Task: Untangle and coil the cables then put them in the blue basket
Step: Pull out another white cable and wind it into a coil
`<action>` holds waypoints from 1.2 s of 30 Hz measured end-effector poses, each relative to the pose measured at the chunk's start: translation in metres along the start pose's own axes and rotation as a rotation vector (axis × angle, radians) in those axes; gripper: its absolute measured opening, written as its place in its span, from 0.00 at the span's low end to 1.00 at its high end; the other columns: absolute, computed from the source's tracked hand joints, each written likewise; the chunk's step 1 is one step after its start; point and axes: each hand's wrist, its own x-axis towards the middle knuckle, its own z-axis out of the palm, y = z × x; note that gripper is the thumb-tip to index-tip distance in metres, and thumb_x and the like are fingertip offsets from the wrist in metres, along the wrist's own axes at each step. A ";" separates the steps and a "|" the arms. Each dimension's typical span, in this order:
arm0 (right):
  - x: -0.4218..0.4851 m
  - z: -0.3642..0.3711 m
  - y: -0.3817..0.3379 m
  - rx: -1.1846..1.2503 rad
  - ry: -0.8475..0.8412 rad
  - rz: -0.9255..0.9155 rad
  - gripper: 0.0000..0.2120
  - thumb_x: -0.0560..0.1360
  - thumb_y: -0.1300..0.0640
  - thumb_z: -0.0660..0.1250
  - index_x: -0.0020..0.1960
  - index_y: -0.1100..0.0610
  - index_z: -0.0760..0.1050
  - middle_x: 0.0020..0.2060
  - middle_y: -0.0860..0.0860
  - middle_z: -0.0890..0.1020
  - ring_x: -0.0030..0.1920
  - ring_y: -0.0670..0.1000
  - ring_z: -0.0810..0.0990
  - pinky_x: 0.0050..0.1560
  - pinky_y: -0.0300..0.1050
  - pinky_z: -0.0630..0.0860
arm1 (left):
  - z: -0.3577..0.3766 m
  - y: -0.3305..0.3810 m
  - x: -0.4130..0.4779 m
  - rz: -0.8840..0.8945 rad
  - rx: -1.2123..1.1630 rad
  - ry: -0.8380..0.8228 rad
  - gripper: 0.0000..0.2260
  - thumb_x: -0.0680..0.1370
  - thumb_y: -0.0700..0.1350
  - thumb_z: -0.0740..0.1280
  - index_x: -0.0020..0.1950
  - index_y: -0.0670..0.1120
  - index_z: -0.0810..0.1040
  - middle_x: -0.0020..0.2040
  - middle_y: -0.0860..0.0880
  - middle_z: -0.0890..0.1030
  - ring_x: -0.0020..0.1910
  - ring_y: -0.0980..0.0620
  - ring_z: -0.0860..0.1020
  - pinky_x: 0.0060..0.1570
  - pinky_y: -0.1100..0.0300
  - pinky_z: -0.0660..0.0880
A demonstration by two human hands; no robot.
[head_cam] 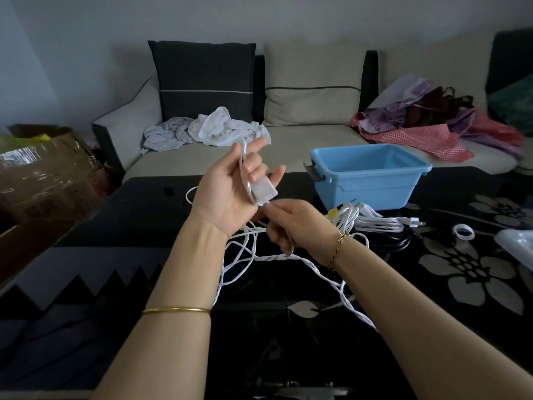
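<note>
Black glossy tabletop [144, 215] w/ grey flower & zigzag print. On it, R side: small white ring [463, 225]; clear plastic piece [519, 243] cut off by frame edge. Behind: beige sofa [302, 140] w/ dark trim. Dark cushion [202, 79] & beige cushion [313, 82] upright against backrest, side by side. White/checked clothes heap [207, 129] on seat below dark cushion. Red & purple checked fabric pile [427, 119] at R end. Cardboard box [49, 168] w/ shiny tape, L of sofa. Grey wall [86, 39] behind.
</note>
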 end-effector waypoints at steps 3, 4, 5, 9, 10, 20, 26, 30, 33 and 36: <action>-0.006 -0.001 0.004 -0.231 -0.123 0.009 0.08 0.78 0.58 0.61 0.47 0.57 0.80 0.27 0.52 0.78 0.32 0.49 0.78 0.43 0.43 0.78 | 0.004 0.005 0.003 0.157 0.104 0.075 0.17 0.84 0.48 0.51 0.66 0.39 0.67 0.27 0.53 0.68 0.26 0.58 0.68 0.49 0.52 0.80; -0.007 -0.001 0.006 -0.269 -0.162 0.023 0.07 0.78 0.60 0.62 0.47 0.56 0.80 0.28 0.53 0.80 0.36 0.50 0.79 0.49 0.46 0.78 | 0.003 0.007 0.003 0.207 0.144 0.105 0.17 0.84 0.48 0.51 0.68 0.40 0.66 0.27 0.53 0.68 0.27 0.58 0.68 0.52 0.50 0.80; -0.009 -0.001 0.007 -0.264 -0.202 0.043 0.07 0.78 0.62 0.62 0.49 0.58 0.79 0.29 0.54 0.80 0.36 0.50 0.80 0.49 0.46 0.78 | 0.001 0.008 0.004 0.258 0.203 0.143 0.17 0.84 0.48 0.51 0.68 0.41 0.66 0.27 0.53 0.69 0.28 0.58 0.69 0.55 0.48 0.78; -0.012 0.001 -0.003 -0.242 -0.287 0.086 0.07 0.78 0.64 0.60 0.53 0.62 0.75 0.33 0.54 0.80 0.29 0.50 0.80 0.38 0.39 0.79 | -0.003 0.002 0.001 0.446 0.572 0.318 0.11 0.84 0.46 0.53 0.49 0.53 0.74 0.26 0.54 0.73 0.28 0.58 0.72 0.58 0.44 0.74; -0.012 0.001 -0.007 -0.279 -0.289 0.079 0.06 0.78 0.63 0.62 0.52 0.62 0.76 0.33 0.54 0.80 0.28 0.50 0.80 0.37 0.39 0.79 | -0.004 0.000 0.000 0.483 0.682 0.363 0.12 0.84 0.46 0.54 0.46 0.55 0.74 0.27 0.54 0.74 0.29 0.57 0.71 0.54 0.46 0.75; -0.010 -0.018 -0.024 -0.533 0.286 -0.185 0.07 0.69 0.65 0.68 0.38 0.53 0.78 0.30 0.45 0.78 0.30 0.44 0.77 0.33 0.30 0.72 | -0.010 -0.008 -0.004 0.404 1.774 0.078 0.10 0.81 0.42 0.58 0.41 0.41 0.66 0.37 0.50 0.68 0.38 0.49 0.68 0.39 0.56 0.62; 0.000 -0.016 -0.013 -0.777 0.565 -0.262 0.06 0.68 0.62 0.68 0.45 0.57 0.76 0.45 0.53 0.76 0.46 0.55 0.74 0.44 0.48 0.72 | 0.006 -0.007 -0.011 -0.049 1.807 0.017 0.16 0.79 0.55 0.62 0.38 0.45 0.68 0.34 0.51 0.71 0.31 0.54 0.71 0.32 0.58 0.66; 0.002 -0.015 -0.008 -1.015 0.711 -0.250 0.15 0.69 0.46 0.71 0.49 0.54 0.75 0.49 0.51 0.75 0.52 0.56 0.73 0.46 0.46 0.65 | 0.002 0.003 -0.014 -0.167 1.907 0.048 0.12 0.78 0.49 0.64 0.38 0.44 0.69 0.33 0.48 0.72 0.24 0.52 0.72 0.23 0.63 0.67; 0.006 -0.004 -0.010 -1.039 0.684 -0.136 0.16 0.73 0.41 0.66 0.51 0.54 0.73 0.50 0.50 0.74 0.47 0.56 0.75 0.39 0.44 0.65 | 0.003 0.012 -0.019 -0.169 1.849 0.100 0.15 0.80 0.49 0.62 0.35 0.45 0.67 0.30 0.47 0.72 0.24 0.50 0.72 0.23 0.64 0.68; 0.014 0.005 -0.005 -0.978 0.575 -0.001 0.12 0.74 0.44 0.65 0.48 0.53 0.72 0.48 0.51 0.75 0.45 0.55 0.76 0.39 0.45 0.69 | 0.002 0.022 -0.025 -0.033 1.874 0.185 0.12 0.80 0.47 0.60 0.39 0.44 0.68 0.33 0.46 0.72 0.30 0.48 0.71 0.30 0.60 0.70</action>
